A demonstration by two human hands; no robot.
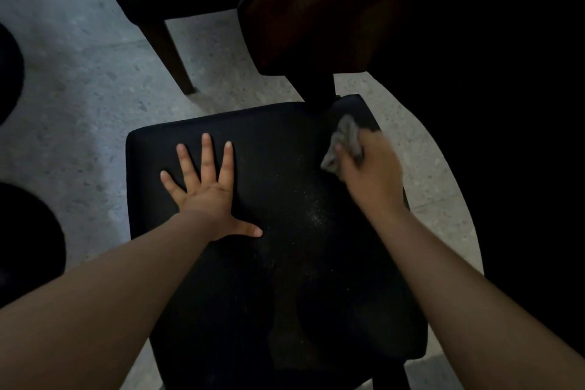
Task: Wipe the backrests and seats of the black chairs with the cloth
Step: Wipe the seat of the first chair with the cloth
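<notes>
The left grip [205, 190] lies flat, fingers spread, on the black seat [285, 279] near its left edge. The right grip [372, 174] clutches the grey cloth [346, 139] at the seat's far right corner. Bare seat lies between them.

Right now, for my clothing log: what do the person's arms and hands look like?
The left arm and right arm are bare, no sleeves in view. The left hand and right hand wear no gloves, watch or rings, though the right is blurred.
</notes>
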